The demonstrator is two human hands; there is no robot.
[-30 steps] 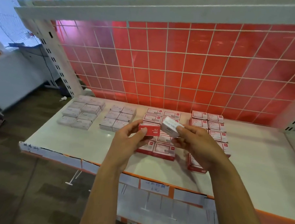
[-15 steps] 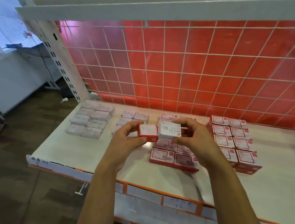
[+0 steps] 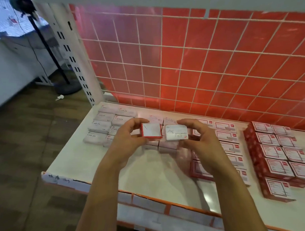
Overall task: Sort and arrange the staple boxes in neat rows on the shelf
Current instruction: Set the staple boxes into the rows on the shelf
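My left hand grips a small red-edged box between thumb and fingers, held above the white shelf. Right beside it, my right hand holds a white staple box with printed text on top. Both boxes hover over the second white group of boxes. White staple boxes lie in rows at the shelf's far left. Red-and-white boxes form rows right of my hands, and a further red block sits further right.
A red panel behind a white wire grid backs the shelf. A white slotted upright stands at the left corner. A black stand rests on the dark floor to the left. Price-label strips line the shelf's front edge.
Both hands have carried their boxes leftwards, from above the red rows to above the white groups. The view has swung left and closer to the shelf.
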